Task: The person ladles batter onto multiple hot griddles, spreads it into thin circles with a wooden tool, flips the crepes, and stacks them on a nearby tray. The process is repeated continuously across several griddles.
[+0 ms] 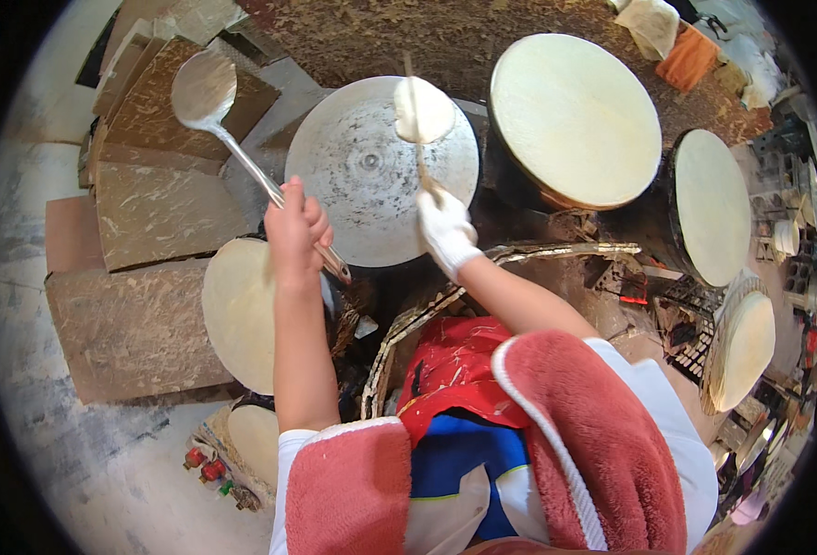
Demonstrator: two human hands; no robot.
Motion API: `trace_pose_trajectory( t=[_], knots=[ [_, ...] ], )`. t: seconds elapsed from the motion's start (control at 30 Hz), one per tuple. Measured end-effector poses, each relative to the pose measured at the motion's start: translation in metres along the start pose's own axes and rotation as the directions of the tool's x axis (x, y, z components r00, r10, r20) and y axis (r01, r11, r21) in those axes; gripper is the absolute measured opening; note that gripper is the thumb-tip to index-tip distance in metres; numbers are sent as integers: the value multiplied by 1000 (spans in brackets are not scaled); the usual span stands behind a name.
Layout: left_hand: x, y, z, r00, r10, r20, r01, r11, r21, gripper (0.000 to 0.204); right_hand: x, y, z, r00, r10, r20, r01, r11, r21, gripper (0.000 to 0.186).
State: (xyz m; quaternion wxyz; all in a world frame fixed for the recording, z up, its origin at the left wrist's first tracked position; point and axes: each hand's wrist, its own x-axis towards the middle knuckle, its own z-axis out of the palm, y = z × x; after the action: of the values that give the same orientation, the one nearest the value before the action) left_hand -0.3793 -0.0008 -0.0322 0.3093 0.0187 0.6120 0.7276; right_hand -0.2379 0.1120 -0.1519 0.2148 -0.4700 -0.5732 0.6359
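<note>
A ladle and a thin stick are both in hand over a grey round plate at the upper centre of the frame. The bare left hand wraps its fingers around the ladle's handle, left of centre, near the butt end. That low grip probably serves reach, leaving the bowl well out at the upper left, off the plate's rim, where any drip would likely miss the plate. The right hand, in a white glove, curls around the stick's lower end near the plate's right edge; the thumb's exact place cannot be told. The glove probably guards against heat or mess.

The ladle's long axis slants across the frame, bowl to the upper left, butt to the lower right. The stick stands almost upright in the frame, its far tip pointing to the top edge and leaning slightly left. It crosses a round white patch at the plate's upper right; whether the patch lies on the plate or clings to the stick is unclear.

Pale-topped rounds, at the upper right, far right and left, ring the worker, apparently placed within arm's reach. Brown sheets overlap at the left, perhaps to shield the surface beneath.
</note>
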Motion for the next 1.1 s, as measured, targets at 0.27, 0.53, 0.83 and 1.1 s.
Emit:
trace_pose_trajectory(
  t=[0.27,0.53,0.83,1.1],
  knots=[
    [-66,50,-35,857,-92,507,424,684,-593,35,-33,32,-35,990,-65,-123,58,996,-64,39],
    [-100,17,-61,857,-275,436,492,688,-534,31,-15,23,32,992,-84,89,93,991,-97,45],
    [-164,24,-126,988,-71,140,118,923,-365,36,-26,33,-1,990,-111,-87,92,977,-195,42],
    [-176,8,-144,975,-188,119,222,827,-517,38,9,6,-11,979,-145,144,196,871,-451,47]
  ],
)
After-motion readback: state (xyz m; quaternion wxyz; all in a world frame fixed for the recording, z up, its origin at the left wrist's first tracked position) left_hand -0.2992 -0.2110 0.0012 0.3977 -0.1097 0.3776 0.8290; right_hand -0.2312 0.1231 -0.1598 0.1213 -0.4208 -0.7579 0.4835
